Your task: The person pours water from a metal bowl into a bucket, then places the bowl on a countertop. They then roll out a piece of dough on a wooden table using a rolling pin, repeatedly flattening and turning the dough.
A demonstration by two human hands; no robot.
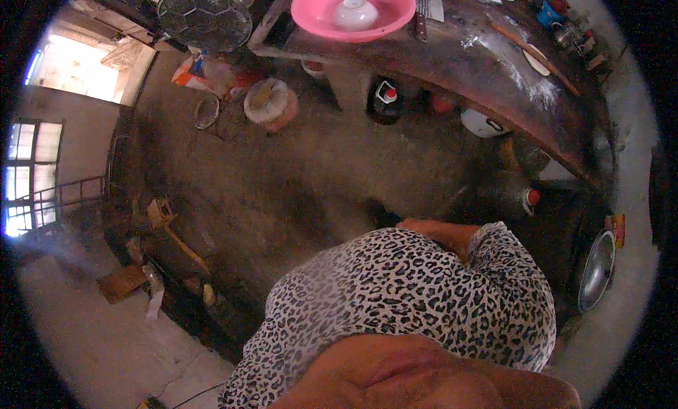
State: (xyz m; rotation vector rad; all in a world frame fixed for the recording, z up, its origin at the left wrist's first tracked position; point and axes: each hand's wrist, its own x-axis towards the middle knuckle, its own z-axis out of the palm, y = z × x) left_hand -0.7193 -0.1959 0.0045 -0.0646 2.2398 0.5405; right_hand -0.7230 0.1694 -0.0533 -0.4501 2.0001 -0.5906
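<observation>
The bare forearm [442,231] of my right arm comes out of a leopard-print sleeve and crosses in front of my body; my right hand is mostly hidden, and what it holds cannot be told. My left hand is out of view. Before me stands a dark table [450,65] with white powder on it. A wooden rolling pin [511,37] lies across a flat pale piece of dough [536,60]. At the table's far side, a pink basin [312,12] holds a white bowl [356,14]. Beside the basin is a knife handle [420,27].
Under the table edge stand a dark bottle with a red cap [389,99] and a white lidded container [483,123]. A bucket [271,104] is on the floor to the left. Another red-capped bottle [531,198] and a round metal lid [597,271] are at the right.
</observation>
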